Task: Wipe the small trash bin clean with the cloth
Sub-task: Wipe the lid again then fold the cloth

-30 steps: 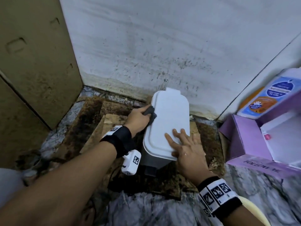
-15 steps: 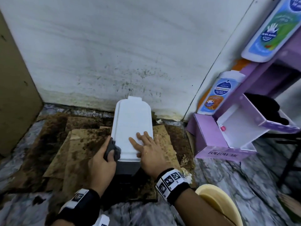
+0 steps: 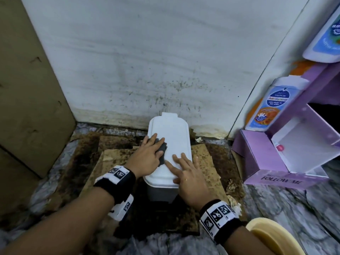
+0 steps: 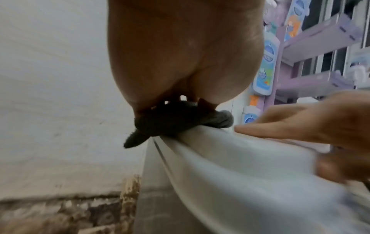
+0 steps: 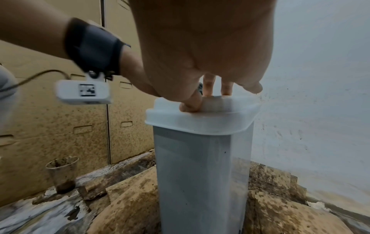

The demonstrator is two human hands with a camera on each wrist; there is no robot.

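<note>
Small trash bin (image 3: 169, 144), grey body under a white lid (image 5: 200, 121), upright on stained cardboard (image 3: 117, 155) on the floor, close against the back wall (image 3: 147, 61). Dark cloth (image 3: 161, 148) flat on the lid's left side, pressed there under the left hand (image 3: 147, 159), fingers straight and spread over it. Right hand (image 3: 189, 179) resting on the lid's near right part, fingers (image 3: 184, 159) straight and splayed, gripping nothing. Purple box (image 3: 261, 159) open on the floor to the right, labelled bottle (image 3: 266, 105) behind it at the wall. Dirty cup (image 5: 62, 174) on the floor by the left-hand cardboard panel (image 3: 27, 89).
</note>
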